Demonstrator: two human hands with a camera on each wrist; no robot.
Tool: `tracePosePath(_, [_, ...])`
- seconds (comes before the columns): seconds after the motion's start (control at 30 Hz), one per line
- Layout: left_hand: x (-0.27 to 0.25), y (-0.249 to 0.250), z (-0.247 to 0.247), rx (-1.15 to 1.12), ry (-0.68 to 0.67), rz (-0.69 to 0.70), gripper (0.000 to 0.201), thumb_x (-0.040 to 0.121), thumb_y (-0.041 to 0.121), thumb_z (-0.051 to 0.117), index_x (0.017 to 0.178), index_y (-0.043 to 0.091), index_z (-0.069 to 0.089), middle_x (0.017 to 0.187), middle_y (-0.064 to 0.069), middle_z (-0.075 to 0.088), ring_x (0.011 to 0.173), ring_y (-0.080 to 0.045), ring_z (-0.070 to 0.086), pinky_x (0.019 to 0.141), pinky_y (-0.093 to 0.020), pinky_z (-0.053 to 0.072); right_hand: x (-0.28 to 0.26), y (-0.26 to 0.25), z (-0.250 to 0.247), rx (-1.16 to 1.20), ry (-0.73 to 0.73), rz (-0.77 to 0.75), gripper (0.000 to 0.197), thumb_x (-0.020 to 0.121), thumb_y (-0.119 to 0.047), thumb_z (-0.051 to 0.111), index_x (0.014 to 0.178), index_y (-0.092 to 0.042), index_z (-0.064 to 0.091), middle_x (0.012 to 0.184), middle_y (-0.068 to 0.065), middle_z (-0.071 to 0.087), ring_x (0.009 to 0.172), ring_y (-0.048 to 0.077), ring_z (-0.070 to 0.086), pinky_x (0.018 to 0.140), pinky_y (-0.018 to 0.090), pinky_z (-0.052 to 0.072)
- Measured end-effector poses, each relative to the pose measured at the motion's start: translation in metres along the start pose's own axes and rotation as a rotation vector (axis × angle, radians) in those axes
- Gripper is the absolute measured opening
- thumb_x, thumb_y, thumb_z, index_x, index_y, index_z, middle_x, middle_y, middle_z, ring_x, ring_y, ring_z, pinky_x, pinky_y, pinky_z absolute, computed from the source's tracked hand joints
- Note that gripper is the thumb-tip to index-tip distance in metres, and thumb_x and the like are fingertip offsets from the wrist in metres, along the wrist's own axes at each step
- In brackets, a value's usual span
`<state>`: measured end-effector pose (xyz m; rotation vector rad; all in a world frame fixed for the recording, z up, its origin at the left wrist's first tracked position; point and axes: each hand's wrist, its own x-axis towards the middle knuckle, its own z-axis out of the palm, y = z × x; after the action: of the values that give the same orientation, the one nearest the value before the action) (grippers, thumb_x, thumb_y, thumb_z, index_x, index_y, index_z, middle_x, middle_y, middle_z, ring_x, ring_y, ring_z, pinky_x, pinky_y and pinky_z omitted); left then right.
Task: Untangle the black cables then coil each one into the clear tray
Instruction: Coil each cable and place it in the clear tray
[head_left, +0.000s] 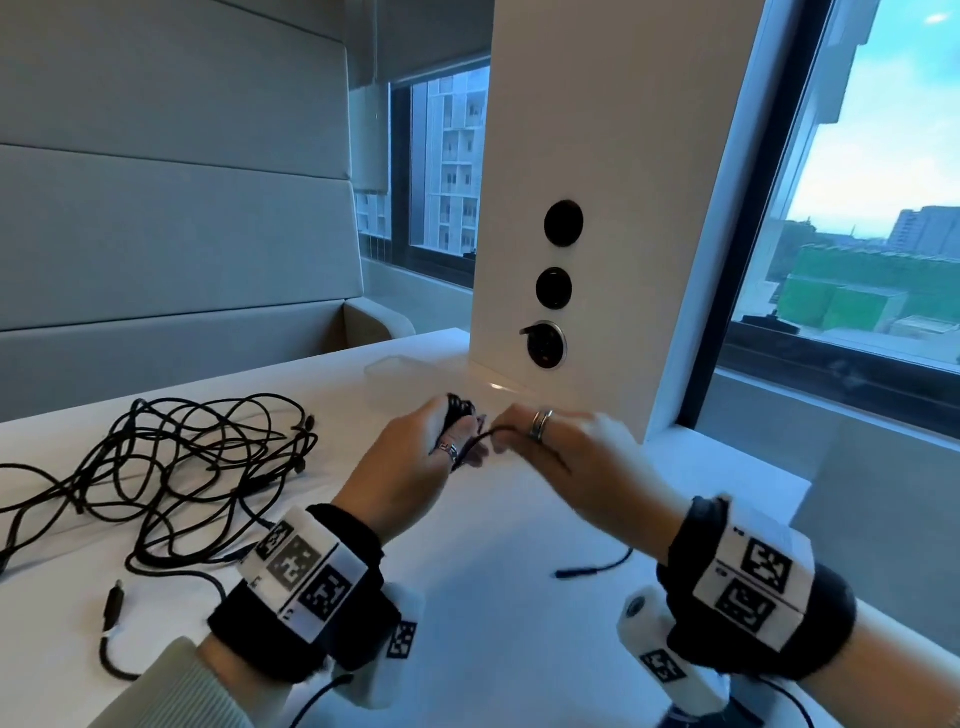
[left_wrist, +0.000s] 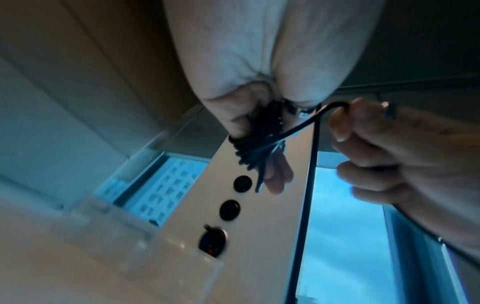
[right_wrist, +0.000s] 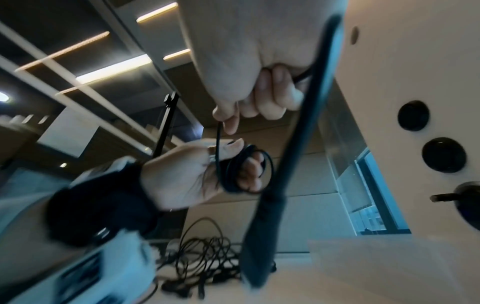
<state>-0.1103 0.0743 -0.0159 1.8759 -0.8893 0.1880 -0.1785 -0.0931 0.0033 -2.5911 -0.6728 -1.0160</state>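
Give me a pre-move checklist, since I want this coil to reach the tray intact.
1. Coil gripped by left hand: ok.
2. Right hand pinches the loose strand: ok.
3. Tail fully wound: not ok; the free end lies on the table.
4. Coil clear of the tangle: ok, the pile sits apart to the left.
5. Tray reachable: ok, it sits beyond the hands.
6. Tray empty: cannot tell; it is clear plastic and partly hidden.
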Motion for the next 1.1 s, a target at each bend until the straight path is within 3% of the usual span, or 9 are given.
tracePosePath(0.1, [-0.005, 0.015, 0.003, -0.326, -0.206, -0.102, 0.034, 0.098, 0.028, 0.034, 0.083, 0.008, 0.056, 0.062, -0.003, 0.067, 0.062, -0.015, 0.064, 0.057, -0.022, 0.04, 0.013, 0.011, -0.009, -0.022, 0.063, 0.082, 0.032, 0.09, -0.053, 0.036, 0.089, -0.032, 0.06, 0.079, -0.014, 0.064, 0.068, 0.012, 0.059, 0.053, 0.031, 0.048])
tracePosePath(0.23, [-0.006, 0.028, -0.005, -0.725, -0.216, -0.318, 0.043, 0.094, 0.035, 0.036, 0.088, -0.003, 0.056, 0.053, -0.008, 0.06, 0.06, -0.028, 0.061, 0.053, -0.022, 0.042, 0.018, 0.022, -0.005, -0.105, -0.013, 0.167, 0.032, 0.092, -0.054, 0.031, 0.089, -0.033, 0.056, 0.077, -0.016, 0.058, 0.065, 0.01, 0.054, 0.052, 0.027, 0.04])
tracePosePath(0.37, [-0.003, 0.027, -0.006, -0.818, -0.085, -0.125, 0.02, 0.083, 0.021, 0.052, 0.086, 0.002, 0.058, 0.061, -0.003, 0.063, 0.072, -0.026, 0.066, 0.072, -0.032, 0.047, 0.007, 0.023, 0.017, 0.031, -0.278, 0.266, 0.037, 0.094, -0.041, 0.035, 0.097, -0.015, 0.062, 0.077, -0.006, 0.055, 0.067, 0.016, 0.05, 0.062, 0.028, 0.038])
tracePosePath(0.47, [0.002, 0.019, -0.004, -0.873, 0.095, -0.065, 0.008, 0.088, 0.005, 0.053, 0.089, 0.003, 0.062, 0.077, -0.006, 0.073, 0.083, -0.021, 0.068, 0.075, -0.023, 0.053, -0.007, 0.005, 0.031, 0.062, -0.475, 0.207, 0.029, 0.1, -0.033, 0.036, 0.104, -0.016, 0.06, 0.089, -0.008, 0.059, 0.076, 0.008, 0.051, 0.069, 0.021, 0.037])
tracePosePath(0.6, [0.004, 0.005, -0.002, -0.529, 0.158, 0.034, 0.014, 0.093, 0.001, 0.048, 0.101, 0.003, 0.059, 0.085, 0.003, 0.073, 0.089, -0.01, 0.067, 0.081, -0.019, 0.051, -0.014, -0.017, 0.025, -0.018, -0.506, 0.119, 0.033, 0.1, -0.038, 0.03, 0.107, -0.017, 0.054, 0.102, -0.002, 0.066, 0.079, 0.018, 0.058, 0.069, 0.029, 0.046])
tracePosePath(0.7, [0.003, -0.005, -0.003, -0.109, 0.082, 0.098, 0.014, 0.089, 0.024, 0.048, 0.096, 0.014, 0.056, 0.081, 0.015, 0.068, 0.085, -0.005, 0.064, 0.084, -0.023, 0.049, -0.009, -0.014, 0.01, -0.183, -0.247, 0.026, 0.048, 0.092, -0.049, 0.021, 0.096, -0.021, 0.06, 0.089, -0.006, 0.068, 0.066, 0.02, 0.063, 0.053, 0.03, 0.048])
tracePosePath(0.83, [0.0, 0.005, -0.006, -0.393, -0.195, -0.088, 0.018, 0.086, 0.028, 0.05, 0.088, 0.012, 0.055, 0.071, 0.002, 0.065, 0.081, -0.019, 0.067, 0.072, -0.028, 0.044, -0.001, -0.001, -0.006, -0.129, -0.024, 0.11, 0.033, 0.089, -0.054, 0.039, 0.092, -0.029, 0.061, 0.071, -0.012, 0.06, 0.059, 0.006, 0.055, 0.048, 0.028, 0.044])
tracePosePath(0.97, [-0.006, 0.012, -0.01, -0.591, -0.388, -0.166, 0.013, 0.081, 0.015, 0.059, 0.092, 0.01, 0.056, 0.066, 0.005, 0.062, 0.076, -0.018, 0.067, 0.074, -0.029, 0.045, 0.009, 0.01, -0.009, 0.232, -0.239, 0.288, 0.039, 0.088, -0.043, 0.055, 0.125, -0.032, 0.051, 0.059, -0.011, 0.035, 0.056, 0.001, 0.044, 0.055, 0.018, 0.031])
tracePosePath(1.1, [-0.008, 0.012, -0.015, -0.725, -0.449, -0.18, 0.007, 0.08, 0.009, 0.055, 0.086, 0.01, 0.058, 0.063, 0.001, 0.058, 0.073, -0.02, 0.066, 0.063, -0.021, 0.048, 0.006, 0.008, -0.003, 0.625, -0.455, 0.319, 0.02, 0.096, -0.029, 0.043, 0.108, -0.022, 0.057, 0.059, -0.011, 0.043, 0.048, -0.001, 0.039, 0.051, 0.012, 0.033])
